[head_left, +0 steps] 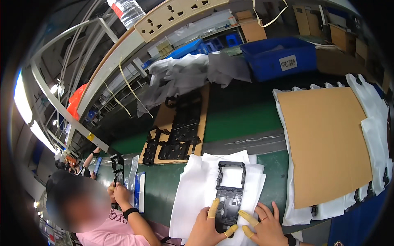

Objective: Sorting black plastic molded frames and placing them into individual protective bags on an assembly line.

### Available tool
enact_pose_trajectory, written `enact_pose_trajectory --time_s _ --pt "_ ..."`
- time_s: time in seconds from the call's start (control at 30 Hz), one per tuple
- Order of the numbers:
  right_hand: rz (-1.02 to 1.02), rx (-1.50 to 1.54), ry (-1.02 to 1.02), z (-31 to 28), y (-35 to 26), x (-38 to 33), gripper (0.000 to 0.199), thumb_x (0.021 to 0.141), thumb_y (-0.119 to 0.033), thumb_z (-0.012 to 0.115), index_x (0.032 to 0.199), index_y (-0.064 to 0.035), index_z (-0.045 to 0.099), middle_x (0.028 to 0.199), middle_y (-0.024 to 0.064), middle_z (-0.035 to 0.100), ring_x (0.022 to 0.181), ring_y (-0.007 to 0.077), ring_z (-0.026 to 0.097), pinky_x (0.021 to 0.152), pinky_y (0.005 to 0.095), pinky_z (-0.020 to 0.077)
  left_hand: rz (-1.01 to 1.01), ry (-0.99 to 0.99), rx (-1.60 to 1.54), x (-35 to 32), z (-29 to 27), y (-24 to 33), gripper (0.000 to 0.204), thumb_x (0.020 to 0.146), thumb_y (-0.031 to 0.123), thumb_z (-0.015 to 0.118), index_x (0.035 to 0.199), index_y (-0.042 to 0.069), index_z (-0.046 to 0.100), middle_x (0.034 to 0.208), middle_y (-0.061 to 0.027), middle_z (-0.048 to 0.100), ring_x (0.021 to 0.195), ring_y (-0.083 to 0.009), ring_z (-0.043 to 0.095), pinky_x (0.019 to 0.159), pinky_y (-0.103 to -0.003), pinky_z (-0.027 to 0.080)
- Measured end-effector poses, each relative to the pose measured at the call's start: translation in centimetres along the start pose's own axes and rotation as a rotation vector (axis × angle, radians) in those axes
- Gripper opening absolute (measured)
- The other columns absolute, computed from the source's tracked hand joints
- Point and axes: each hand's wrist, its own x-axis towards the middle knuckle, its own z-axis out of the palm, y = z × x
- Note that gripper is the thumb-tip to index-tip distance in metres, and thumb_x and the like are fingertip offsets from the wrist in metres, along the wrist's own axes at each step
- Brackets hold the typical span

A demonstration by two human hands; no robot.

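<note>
A black plastic frame (229, 199) lies lengthwise on a stack of white foam sheets (193, 192), its far end a rectangular opening and its near part a ribbed panel. My left hand (207, 227) grips the frame's near end, one finger along the left edge and the thumb at the lower right. Yellow finger cots cover some fingertips on both hands. My right hand (266, 225) is open beside the frame's right edge, with fingers spread and one covered fingertip at that edge.
More black frames (180, 127) lie on cardboard beyond the sheets. To the right, a cardboard sheet (324, 143) tops a stack of white-wrapped parts. A blue bin (279, 57) and loose foam sheets (180, 74) sit at the back. At left, a co-worker in a pink shirt (111, 229) holds a similar part (117, 168).
</note>
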Motion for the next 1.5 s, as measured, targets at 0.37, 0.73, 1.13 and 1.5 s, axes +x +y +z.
enact_pose_trajectory --time_s 0.37,0.73,1.13,1.5 --pt "-0.011 0.026 0.016 -0.5 0.1 0.0 0.049 0.083 -0.028 0.057 0.131 -0.0194 0.048 0.114 0.0152 0.05 0.115 0.0334 0.042 0.102 0.0559 0.0228 0.045 -0.004 -0.392 -0.7 0.6 -1.5 0.092 0.067 0.028 0.078 0.14 0.008 0.026 0.117 -0.0269 0.046 0.103 -0.0342 0.05 0.088 -0.041 0.041" --pt "0.013 -0.016 -0.001 0.3 0.4 -0.2 0.039 0.083 -0.031 0.057 0.119 -0.0165 0.058 0.111 0.0182 0.053 0.113 0.034 0.045 0.105 0.0541 0.0209 -0.138 -0.174 -1.802 -2.4 1.5 -1.3 0.103 0.065 0.043 0.071 0.144 0.003 0.018 0.142 -0.0226 0.031 0.127 -0.0392 0.037 0.101 -0.048 0.038" --pt "-0.003 -0.013 -0.021 -0.7 0.0 0.4 0.036 0.085 -0.027 0.056 0.118 -0.0146 0.058 0.109 0.0171 0.052 0.111 0.0351 0.045 0.105 0.0543 0.0207 -0.224 -0.327 -2.03 -1.8 -0.7 -1.2 0.107 0.057 0.037 0.082 0.14 0.003 0.024 0.134 -0.027 0.036 0.121 -0.0427 0.042 0.095 -0.049 0.044" --pt "0.038 -0.032 -0.061 -0.8 -0.5 0.7 0.036 0.086 -0.029 0.054 0.119 -0.015 0.057 0.106 0.0179 0.053 0.109 0.0361 0.046 0.104 0.0547 0.021 0.06 -0.278 -1.928 -0.6 -4.6 -2.0 0.101 0.074 0.059 0.063 0.144 0.006 0.015 0.142 -0.025 0.027 0.129 -0.0424 0.032 0.105 -0.051 0.03"
